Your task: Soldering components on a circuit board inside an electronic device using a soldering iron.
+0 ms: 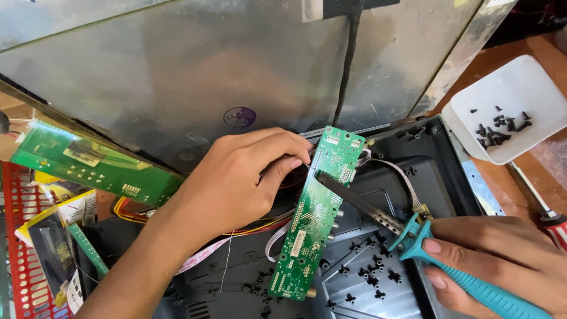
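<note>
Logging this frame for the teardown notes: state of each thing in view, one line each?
Left hand: gripping wires at the green circuit board's top edge.
Right hand: closed on teal-handled pliers.
Teal-handled pliers: jaws touching the board.
Green circuit board: tilted, lifted off black plastic casing.
White tray: holding loose black screws.
Metal panel: raised, leaning.

1. An electronics repair workshop: an opened screen's metal back panel [177, 65] and loose green circuit boards [316, 212].
2. A white tray [531, 88] of removed screws [499, 131] on the wooden table [534, 171].
</note>
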